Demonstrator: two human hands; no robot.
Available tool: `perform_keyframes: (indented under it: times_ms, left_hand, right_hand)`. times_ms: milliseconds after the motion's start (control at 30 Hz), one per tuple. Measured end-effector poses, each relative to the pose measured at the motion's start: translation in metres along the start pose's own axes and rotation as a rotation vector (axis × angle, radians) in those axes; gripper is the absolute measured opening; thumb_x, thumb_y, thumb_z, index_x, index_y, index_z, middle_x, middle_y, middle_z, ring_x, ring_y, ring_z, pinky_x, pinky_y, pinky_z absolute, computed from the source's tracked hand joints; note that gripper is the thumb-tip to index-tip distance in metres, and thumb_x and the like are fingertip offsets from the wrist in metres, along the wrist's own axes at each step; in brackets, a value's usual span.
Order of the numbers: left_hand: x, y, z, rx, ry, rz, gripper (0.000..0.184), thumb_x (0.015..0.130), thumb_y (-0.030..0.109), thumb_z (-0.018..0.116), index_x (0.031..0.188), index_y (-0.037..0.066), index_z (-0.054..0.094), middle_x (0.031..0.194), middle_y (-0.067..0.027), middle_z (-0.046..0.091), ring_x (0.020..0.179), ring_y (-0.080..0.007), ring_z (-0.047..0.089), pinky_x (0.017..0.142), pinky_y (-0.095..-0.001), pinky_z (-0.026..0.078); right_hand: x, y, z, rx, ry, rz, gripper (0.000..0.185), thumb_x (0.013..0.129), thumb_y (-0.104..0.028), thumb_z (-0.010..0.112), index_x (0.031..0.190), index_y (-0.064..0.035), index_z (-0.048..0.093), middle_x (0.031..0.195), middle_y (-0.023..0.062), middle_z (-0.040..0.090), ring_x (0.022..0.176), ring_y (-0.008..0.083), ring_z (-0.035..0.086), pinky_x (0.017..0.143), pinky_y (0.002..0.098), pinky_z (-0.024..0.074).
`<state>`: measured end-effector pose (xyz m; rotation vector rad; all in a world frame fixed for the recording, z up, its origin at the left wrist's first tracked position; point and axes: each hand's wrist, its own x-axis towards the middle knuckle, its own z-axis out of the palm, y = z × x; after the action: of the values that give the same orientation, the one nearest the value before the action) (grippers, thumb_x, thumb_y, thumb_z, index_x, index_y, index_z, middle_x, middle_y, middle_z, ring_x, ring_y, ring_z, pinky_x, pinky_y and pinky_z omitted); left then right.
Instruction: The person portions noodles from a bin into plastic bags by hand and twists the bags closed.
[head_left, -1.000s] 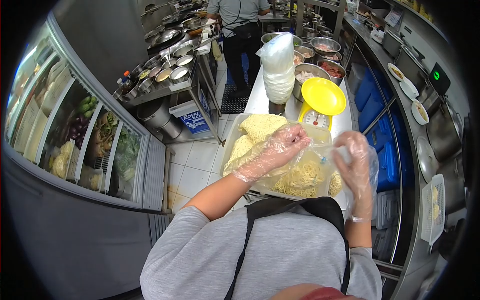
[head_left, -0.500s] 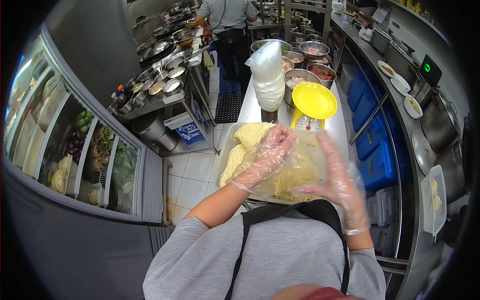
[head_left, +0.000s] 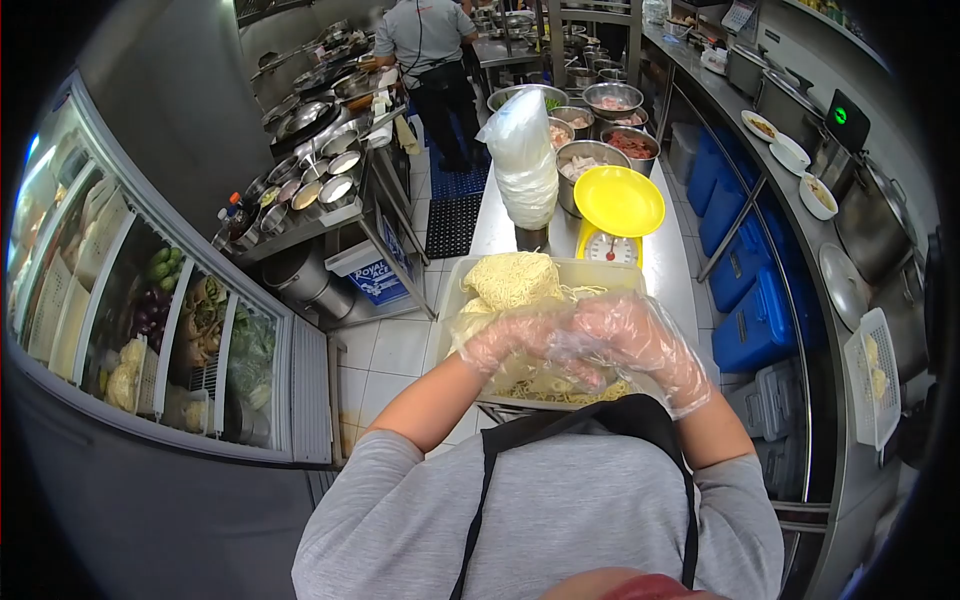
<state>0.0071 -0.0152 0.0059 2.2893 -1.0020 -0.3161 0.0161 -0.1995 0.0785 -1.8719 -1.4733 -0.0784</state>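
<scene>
Both hands wear clear plastic gloves and meet over a plastic tub point(head_left: 452, 290) of yellow noodles point(head_left: 515, 281). My left hand point(head_left: 515, 337) is closed on the gathered top of a clear plastic bag point(head_left: 545, 370). Against it, my right hand point(head_left: 625, 333) has its fingers curled at the same bunched plastic. Much of the bag is hidden under the hands. Just behind the tub stands a scale point(head_left: 609, 248) with a yellow pan point(head_left: 620, 201), beside a tall stack of clear bags point(head_left: 524, 165).
Metal bowls of meat point(head_left: 632, 143) fill the far table. A co-worker point(head_left: 427, 60) stands at the back left. The glass-door fridge point(head_left: 300, 380) is at left, a rack of pans point(head_left: 340, 215) beyond it. Blue bins point(head_left: 752, 325) sit under the right counter point(head_left: 745, 150).
My right hand has come in from the right and closed at the bag beside my left hand. My left hand is lower, and the view has shifted slightly.
</scene>
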Motion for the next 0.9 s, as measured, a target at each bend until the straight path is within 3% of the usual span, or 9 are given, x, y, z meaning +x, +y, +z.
perform_keyframes:
  times_ms: [200, 300, 367, 400, 500, 533, 667, 833, 900]
  left_hand:
    - [0.015, -0.028, 0.038, -0.602, 0.161, 0.021, 0.059, 0.083, 0.041, 0.065, 0.129, 0.009, 0.049, 0.131, -0.0082, 0.05, 0.124, -0.0198, 0.043, 0.107, -0.035, 0.032]
    - [0.018, 0.015, 0.024, -0.62, 0.292, -0.256, 0.043, 0.087, 0.032, 0.063, 0.123, 0.01, 0.056, 0.116, -0.0082, 0.059, 0.117, -0.021, 0.049, 0.103, -0.0343, 0.035]
    - [0.015, 0.019, 0.01, -0.87, 0.191, 0.005, 0.039, 0.088, 0.027, 0.063, 0.121, 0.008, 0.056, 0.117, -0.0075, 0.059, 0.115, -0.0194, 0.05, 0.102, -0.0337, 0.036]
    - [0.014, 0.016, 0.01, -0.871, 0.186, 0.008, 0.039, 0.088, 0.027, 0.063, 0.121, 0.008, 0.056, 0.117, -0.0075, 0.059, 0.115, -0.0194, 0.05, 0.102, -0.0337, 0.036]
    - [0.008, 0.014, 0.005, -0.872, 0.186, -0.095, 0.048, 0.091, 0.043, 0.052, 0.125, 0.009, 0.054, 0.126, -0.0091, 0.053, 0.121, -0.0206, 0.045, 0.107, -0.034, 0.03]
    - [0.008, 0.021, 0.0, -0.717, 0.234, -0.126, 0.046, 0.091, 0.044, 0.053, 0.121, 0.009, 0.056, 0.124, -0.0086, 0.055, 0.119, -0.0201, 0.046, 0.105, -0.0345, 0.031]
    - [0.009, 0.032, -0.005, -0.319, 0.159, -0.128, 0.037, 0.092, 0.032, 0.056, 0.115, 0.004, 0.058, 0.118, -0.009, 0.058, 0.112, -0.0209, 0.052, 0.1, -0.0347, 0.037]
    - [0.018, -0.004, 0.01, -0.549, 0.048, -0.129, 0.033, 0.091, 0.03, 0.057, 0.111, 0.004, 0.059, 0.118, -0.0089, 0.058, 0.11, -0.0212, 0.053, 0.1, -0.0337, 0.038]
    - [0.016, -0.001, 0.007, -0.765, -0.001, -0.094, 0.033, 0.092, 0.03, 0.056, 0.111, 0.004, 0.06, 0.12, -0.0092, 0.057, 0.112, -0.0212, 0.052, 0.1, -0.0333, 0.038]
  right_hand:
    - [0.014, 0.001, -0.01, 0.219, -0.029, 0.22, 0.015, 0.082, -0.018, 0.062, 0.093, -0.0084, 0.065, 0.079, 0.0101, 0.064, 0.069, 0.025, 0.063, 0.065, 0.0343, 0.0506]
    - [0.003, 0.029, -0.017, -0.004, 0.216, -0.008, 0.024, 0.084, -0.026, 0.061, 0.1, -0.0078, 0.063, 0.084, 0.0087, 0.063, 0.079, 0.0206, 0.062, 0.071, 0.0332, 0.0501]
    - [-0.011, 0.03, -0.034, 0.529, 0.526, 0.286, 0.049, 0.084, -0.037, 0.062, 0.118, -0.0026, 0.052, 0.104, 0.0082, 0.059, 0.093, 0.0145, 0.056, 0.077, 0.0349, 0.0467]
    - [-0.02, 0.047, -0.032, 0.489, 0.295, 0.326, 0.054, 0.083, -0.043, 0.061, 0.119, -0.0028, 0.055, 0.118, 0.0128, 0.057, 0.116, 0.0228, 0.047, 0.091, 0.0355, 0.0439]
    - [-0.03, 0.047, 0.004, 0.223, -0.07, 0.466, 0.055, 0.084, -0.043, 0.061, 0.121, -0.0024, 0.054, 0.116, 0.0141, 0.057, 0.114, 0.0227, 0.049, 0.093, 0.0346, 0.043]
    - [-0.025, 0.032, 0.0, 0.358, -0.029, 0.626, 0.053, 0.085, -0.041, 0.061, 0.121, -0.0018, 0.055, 0.117, 0.0137, 0.058, 0.11, 0.0223, 0.052, 0.095, 0.0351, 0.042]
    - [-0.018, 0.025, 0.007, 0.557, 0.139, 0.495, 0.048, 0.089, -0.038, 0.057, 0.118, -0.0001, 0.056, 0.12, 0.0139, 0.058, 0.107, 0.0221, 0.055, 0.096, 0.0359, 0.0422]
    - [-0.037, 0.064, -0.002, 0.64, 0.404, 0.418, 0.032, 0.093, -0.024, 0.051, 0.112, 0.0, 0.06, 0.116, 0.0121, 0.058, 0.105, 0.019, 0.056, 0.094, 0.0327, 0.0425]
    - [-0.043, 0.059, 0.001, 1.033, 0.439, 0.4, 0.033, 0.092, -0.019, 0.052, 0.12, -0.0017, 0.055, 0.118, 0.0124, 0.057, 0.105, 0.0186, 0.055, 0.095, 0.0322, 0.0421]
